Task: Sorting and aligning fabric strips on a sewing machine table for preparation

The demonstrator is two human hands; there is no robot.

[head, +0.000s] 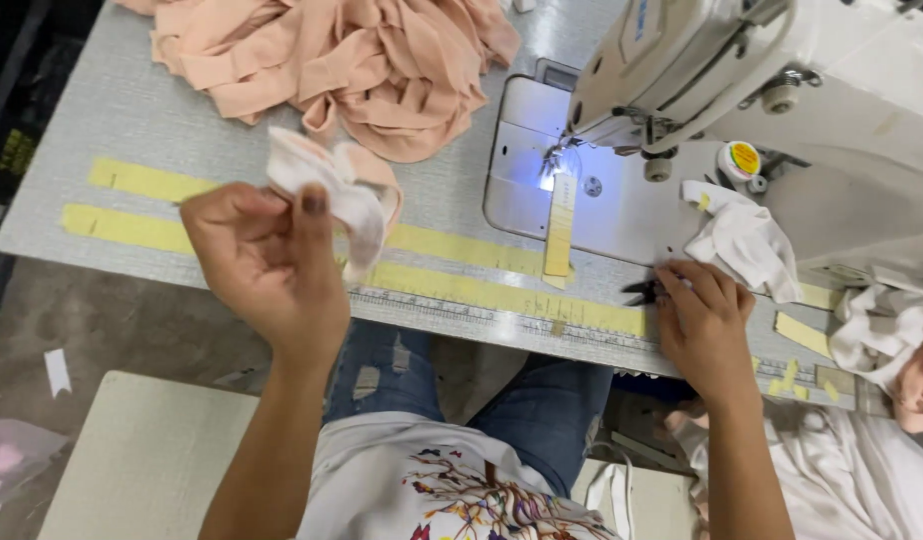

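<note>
A grey sewing table [132,110] filled most of the view, its near edge marked by strips of yellow tape [462,290] and a ruler strip, with bare floor and a pale bench below. The left hand [267,260] was raised just above that near edge, thumb and fingers pinching a small crumpled piece of white and peach fabric [347,190]. The right hand [702,320] lay palm down at the table's front edge, fingers curled over a small dark tool [644,292] (it looked like thread snips, though it was mostly hidden), so whether it gripped or merely covered it I cannot tell.

By my reading, the work stood between stitches: a piece held up in hand, the tool being reached for or set down. The likely next move called for carrying the piece rightward to the lit needle plate [562,185] of the white sewing machine [782,90].

Room was fair in the middle of the table. The peach fabric heap [362,60] crowded the far side, and a white cloth [747,245] lay just beside the right hand.
</note>
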